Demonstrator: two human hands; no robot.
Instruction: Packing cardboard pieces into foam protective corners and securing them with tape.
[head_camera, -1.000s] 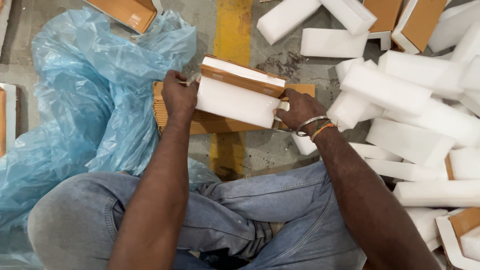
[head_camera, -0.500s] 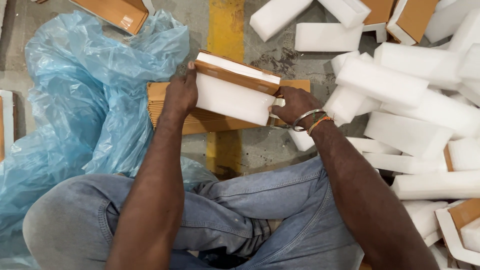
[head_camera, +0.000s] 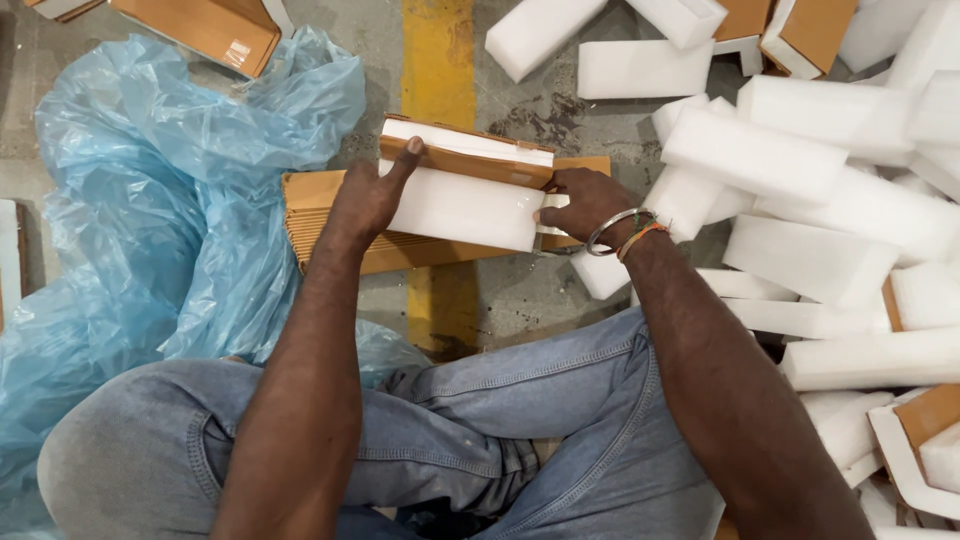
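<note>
Both hands grip the white foam block (head_camera: 465, 208) endwise, left hand (head_camera: 368, 200) and right hand (head_camera: 585, 203), steadying it against the cardboard piece (head_camera: 462, 160) above flattened cardboard (head_camera: 330, 225).

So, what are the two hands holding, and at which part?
Both hold one white foam block topped with a cardboard piece: the left hand at its left end, the right hand at its right end.

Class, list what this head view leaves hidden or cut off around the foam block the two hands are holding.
- Left end of the white foam block: covered by the left hand.
- Top of the flat cardboard stack under the block: hidden by block and hands.
- Inside of the cardboard piece behind the block: not visible.
- Right hand fingertips: tucked behind the block's end.
- Foam pile: cut off by the right edge.
</note>
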